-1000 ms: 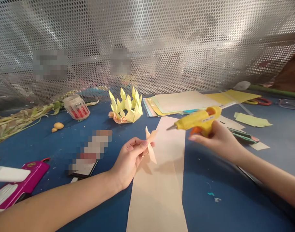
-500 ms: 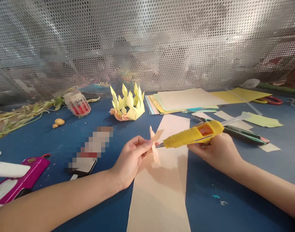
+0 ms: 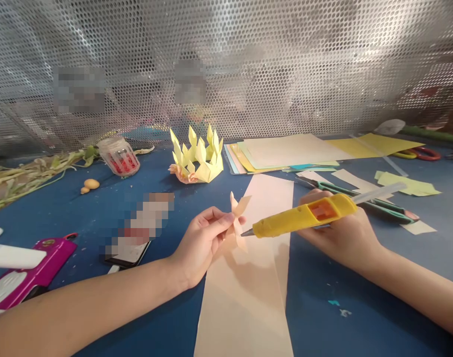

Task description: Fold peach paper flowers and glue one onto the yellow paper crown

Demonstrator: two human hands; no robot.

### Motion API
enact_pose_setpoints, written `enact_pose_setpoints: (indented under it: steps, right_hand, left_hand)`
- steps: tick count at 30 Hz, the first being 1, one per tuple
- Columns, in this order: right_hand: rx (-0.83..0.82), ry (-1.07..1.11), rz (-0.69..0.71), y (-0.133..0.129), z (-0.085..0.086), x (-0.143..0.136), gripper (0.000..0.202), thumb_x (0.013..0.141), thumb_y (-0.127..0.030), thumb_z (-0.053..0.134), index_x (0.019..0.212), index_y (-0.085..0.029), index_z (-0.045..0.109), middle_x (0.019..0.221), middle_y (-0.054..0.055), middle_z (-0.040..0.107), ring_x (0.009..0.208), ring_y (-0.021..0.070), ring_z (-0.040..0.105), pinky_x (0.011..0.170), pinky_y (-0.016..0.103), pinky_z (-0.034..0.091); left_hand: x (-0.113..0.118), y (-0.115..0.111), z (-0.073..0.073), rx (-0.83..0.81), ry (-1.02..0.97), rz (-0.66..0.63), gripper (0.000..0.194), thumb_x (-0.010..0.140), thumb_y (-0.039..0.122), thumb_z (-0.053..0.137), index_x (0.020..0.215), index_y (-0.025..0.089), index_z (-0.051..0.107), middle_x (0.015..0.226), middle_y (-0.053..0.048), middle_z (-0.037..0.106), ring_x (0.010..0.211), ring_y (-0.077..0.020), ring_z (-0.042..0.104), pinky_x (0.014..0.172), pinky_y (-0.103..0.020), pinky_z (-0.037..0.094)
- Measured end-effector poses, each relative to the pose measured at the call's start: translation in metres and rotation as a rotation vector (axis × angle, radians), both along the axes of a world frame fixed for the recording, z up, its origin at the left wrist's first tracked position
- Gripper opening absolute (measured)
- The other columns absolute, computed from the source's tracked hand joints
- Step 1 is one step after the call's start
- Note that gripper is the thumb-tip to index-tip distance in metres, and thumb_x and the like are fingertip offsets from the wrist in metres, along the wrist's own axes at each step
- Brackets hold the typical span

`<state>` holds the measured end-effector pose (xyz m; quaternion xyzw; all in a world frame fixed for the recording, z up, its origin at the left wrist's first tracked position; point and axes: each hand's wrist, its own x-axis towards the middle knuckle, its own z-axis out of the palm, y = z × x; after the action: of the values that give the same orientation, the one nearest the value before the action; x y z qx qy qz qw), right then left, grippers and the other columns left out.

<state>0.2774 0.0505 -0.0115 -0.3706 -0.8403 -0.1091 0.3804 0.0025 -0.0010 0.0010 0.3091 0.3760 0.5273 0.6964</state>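
Between thumb and fingers, my left hand (image 3: 206, 243) pinches a folded peach paper piece (image 3: 238, 225) with pointed tips. My right hand (image 3: 341, 235) is wrapped round a yellow glue gun (image 3: 301, 216); its metal tip points left, close beside the lower part of the folded piece. A clear glue stick sticks out of the gun's back end. Beneath both lies a long peach paper sheet (image 3: 245, 307) on the blue table (image 3: 137, 317). Behind my left hand stands a yellow folded-paper crown (image 3: 207, 166) with peach flowers at its base.
Green-handled scissors (image 3: 382, 208) and paper scraps (image 3: 408, 183) lie right of the gun. Stacked coloured paper (image 3: 286, 151) is at the back. On the left are a phone (image 3: 132, 255), a magenta tool (image 3: 55, 263), a jar (image 3: 118, 156) and dried stalks (image 3: 29, 173). A perforated metal panel (image 3: 226, 64) stands behind.
The glue gun and my right hand have shifted right and slightly down, with the tip lower beside the folded piece. My left hand keeps its pinch.
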Motion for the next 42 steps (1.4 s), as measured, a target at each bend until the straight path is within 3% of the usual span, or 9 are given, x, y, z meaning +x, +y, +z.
enact_pose_setpoints:
  steps: [6, 10, 16, 21, 24, 27, 31, 36, 42]
  right_hand:
    - [0.046, 0.001, 0.038, 0.000, -0.005, -0.001, 0.012, 0.098, -0.037, 0.061, 0.089, -0.028, 0.064, 0.076, 0.003, 0.069, 0.055, 0.0204, 0.065, 0.049, 0.032, 0.048]
    - [0.070, -0.028, 0.070, -0.001, -0.005, -0.001, 0.011, 0.100, -0.036, 0.062, 0.092, -0.030, 0.064, 0.074, 0.001, 0.066, 0.050, 0.0184, 0.061, 0.044, 0.031, 0.041]
    - [0.119, -0.043, 0.115, 0.001, 0.001, -0.006, 0.014, 0.106, -0.038, 0.057, 0.095, -0.029, 0.056, 0.075, -0.003, 0.066, 0.047, 0.0148, 0.060, 0.042, 0.027, 0.041]
    - [0.175, -0.074, 0.099, -0.002, 0.011, -0.011, 0.009, 0.107, -0.031, 0.056, 0.099, -0.028, 0.053, 0.080, -0.003, 0.070, 0.051, 0.0136, 0.065, 0.045, 0.024, 0.046]
    - [0.202, -0.077, 0.080, -0.002, 0.013, -0.011, 0.006, 0.106, -0.027, 0.057, 0.101, -0.025, 0.054, 0.084, -0.001, 0.072, 0.054, 0.0141, 0.066, 0.044, 0.023, 0.045]
    - [0.212, -0.070, 0.087, 0.000, 0.014, -0.009, 0.006, 0.105, -0.027, 0.057, 0.100, -0.025, 0.054, 0.085, 0.000, 0.072, 0.055, 0.0150, 0.068, 0.046, 0.024, 0.048]
    - [0.176, -0.073, 0.152, 0.000, 0.012, -0.010, 0.010, 0.107, -0.031, 0.055, 0.098, -0.028, 0.052, 0.078, -0.004, 0.069, 0.051, 0.0137, 0.066, 0.045, 0.024, 0.050]
    - [0.152, -0.046, 0.163, 0.000, 0.009, -0.014, 0.010, 0.107, -0.030, 0.053, 0.098, -0.029, 0.050, 0.075, -0.005, 0.066, 0.050, 0.0146, 0.065, 0.044, 0.025, 0.048]
    - [0.170, -0.035, 0.140, 0.001, 0.014, -0.012, 0.009, 0.104, -0.025, 0.057, 0.099, -0.029, 0.051, 0.081, -0.002, 0.067, 0.057, 0.0175, 0.069, 0.046, 0.027, 0.050]
  left_hand:
    - [0.000, 0.000, -0.001, 0.003, 0.006, -0.004, 0.047, 0.064, 0.043, 0.105, 0.060, 0.021, 0.063, 0.075, -0.002, 0.074, 0.114, -0.0252, 0.071, 0.087, -0.028, 0.047]
    - [-0.001, 0.001, -0.002, 0.012, 0.008, 0.008, 0.049, 0.061, 0.043, 0.107, 0.059, 0.021, 0.064, 0.064, 0.002, 0.064, 0.113, -0.0233, 0.070, 0.083, -0.025, 0.044]
    - [-0.002, 0.002, -0.004, 0.008, 0.001, -0.009, 0.049, 0.061, 0.045, 0.107, 0.059, 0.021, 0.065, 0.065, 0.002, 0.065, 0.110, -0.0228, 0.071, 0.085, -0.026, 0.045]
    - [-0.001, 0.002, -0.002, -0.007, -0.019, -0.034, 0.049, 0.059, 0.044, 0.108, 0.060, 0.021, 0.066, 0.068, 0.000, 0.072, 0.110, -0.0227, 0.074, 0.092, -0.027, 0.048]
    - [-0.001, 0.002, 0.000, -0.008, -0.021, -0.041, 0.049, 0.057, 0.043, 0.109, 0.060, 0.021, 0.066, 0.070, 0.001, 0.072, 0.111, -0.0217, 0.075, 0.087, -0.024, 0.047]
    - [-0.001, 0.002, 0.000, -0.005, -0.022, -0.052, 0.047, 0.057, 0.042, 0.109, 0.061, 0.020, 0.068, 0.069, 0.001, 0.071, 0.110, -0.0218, 0.075, 0.082, -0.023, 0.047]
    - [-0.001, 0.002, -0.002, 0.002, -0.023, -0.051, 0.047, 0.059, 0.041, 0.108, 0.059, 0.021, 0.066, 0.062, 0.003, 0.066, 0.107, -0.0216, 0.075, 0.090, -0.025, 0.048]
    - [-0.002, 0.003, -0.003, 0.002, -0.014, -0.056, 0.044, 0.059, 0.042, 0.108, 0.060, 0.021, 0.068, 0.070, 0.001, 0.072, 0.113, -0.0229, 0.074, 0.094, -0.027, 0.048]
    - [-0.002, 0.002, -0.001, 0.005, 0.022, -0.060, 0.042, 0.060, 0.040, 0.107, 0.058, 0.022, 0.070, 0.061, 0.004, 0.063, 0.101, -0.0190, 0.074, 0.082, -0.025, 0.046]
